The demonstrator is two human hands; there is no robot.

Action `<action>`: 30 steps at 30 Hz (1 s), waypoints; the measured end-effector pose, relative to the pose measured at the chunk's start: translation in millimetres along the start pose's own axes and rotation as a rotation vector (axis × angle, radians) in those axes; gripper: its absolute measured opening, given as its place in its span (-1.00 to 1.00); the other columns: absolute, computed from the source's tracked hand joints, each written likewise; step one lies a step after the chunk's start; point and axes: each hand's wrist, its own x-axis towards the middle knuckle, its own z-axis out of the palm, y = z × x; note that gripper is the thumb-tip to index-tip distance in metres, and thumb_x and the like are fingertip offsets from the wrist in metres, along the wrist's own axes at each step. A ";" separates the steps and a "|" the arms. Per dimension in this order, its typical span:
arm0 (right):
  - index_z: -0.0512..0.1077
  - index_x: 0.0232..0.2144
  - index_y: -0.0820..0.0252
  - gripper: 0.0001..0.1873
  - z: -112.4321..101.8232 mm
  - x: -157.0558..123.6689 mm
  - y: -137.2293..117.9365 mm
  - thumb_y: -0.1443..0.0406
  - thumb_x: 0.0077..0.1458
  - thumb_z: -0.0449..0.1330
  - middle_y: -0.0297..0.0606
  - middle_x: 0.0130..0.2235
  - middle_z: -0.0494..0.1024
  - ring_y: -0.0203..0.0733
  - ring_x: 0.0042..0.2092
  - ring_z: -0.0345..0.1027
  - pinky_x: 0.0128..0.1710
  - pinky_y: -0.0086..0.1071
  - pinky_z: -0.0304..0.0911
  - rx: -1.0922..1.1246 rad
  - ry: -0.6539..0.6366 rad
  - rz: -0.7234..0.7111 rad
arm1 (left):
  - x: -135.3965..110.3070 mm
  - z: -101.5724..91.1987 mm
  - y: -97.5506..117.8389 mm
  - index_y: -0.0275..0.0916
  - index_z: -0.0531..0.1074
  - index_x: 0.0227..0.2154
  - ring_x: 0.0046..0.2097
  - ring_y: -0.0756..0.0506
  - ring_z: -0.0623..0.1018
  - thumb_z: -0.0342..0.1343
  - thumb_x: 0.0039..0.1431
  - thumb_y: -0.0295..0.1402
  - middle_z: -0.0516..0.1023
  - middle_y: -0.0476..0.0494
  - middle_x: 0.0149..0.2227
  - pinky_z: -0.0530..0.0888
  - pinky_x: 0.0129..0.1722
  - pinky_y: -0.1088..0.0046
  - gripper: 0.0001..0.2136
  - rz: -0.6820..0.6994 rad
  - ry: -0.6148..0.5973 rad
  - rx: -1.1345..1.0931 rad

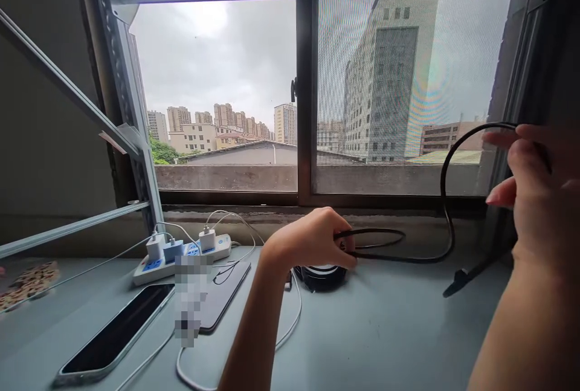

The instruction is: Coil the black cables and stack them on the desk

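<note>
Two hands are seen in the head view, both on one black cable. The left hand is held low over the desk, near the window sill, and its grip is closed around flat loops of the cable, which stick out to the right of the fist. Just below that hand, a round black object is set on the desk; what it is cannot be told. From the loops the cable is carried along the sill, then up in a wide arc before the window to the right hand, which is raised at the right edge. Its grip is closed on the cable's upper end, pinched at the fingertips, while the other fingers are spread loosely. Left of the left forearm, a white power strip with several chargers plugged in is placed by the sill. Two phones are laid face up in front of it: a near phone and a far phone. A white lead is trailed across the desk beside them and under the forearm. One patch between the phones is blurred.
</note>
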 end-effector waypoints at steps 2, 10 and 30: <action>0.57 -0.20 0.17 -0.77 -3.0 0.5 -4.6 0.29 0.07 0.22 -0.18 -0.21 0.63 -0.48 -0.67 0.16 -0.76 -0.47 0.03 -0.021 -0.016 0.031 | 1.3 0.7 0.5 -0.25 0.34 -0.68 -0.57 0.09 0.16 0.21 -0.15 -0.40 0.16 0.12 -0.65 0.10 -0.62 0.55 -0.84 0.054 0.197 0.060; 0.59 -0.22 0.03 -0.77 -8.0 -1.9 -11.8 0.23 -0.01 0.31 -0.36 -0.43 0.62 -0.48 -0.68 0.24 -0.70 -0.56 0.18 -0.164 -0.261 0.004 | 22.1 3.2 -2.8 -0.21 0.41 -0.39 -0.21 -0.08 0.43 0.24 -0.05 -0.42 0.44 -0.08 -0.29 0.40 -0.23 0.37 -0.86 0.336 0.853 0.135; 0.55 -0.21 -0.11 -0.74 24.1 -29.3 -37.9 0.06 0.03 0.26 -0.40 -0.47 0.60 -0.36 -0.60 0.30 -0.66 -0.48 0.14 0.039 -0.811 -0.012 | 20.8 15.7 11.7 -0.08 0.43 -0.18 -0.58 0.00 0.31 0.13 -0.03 -0.44 0.34 0.11 -0.68 0.18 -0.51 0.51 -0.70 0.107 0.712 -0.200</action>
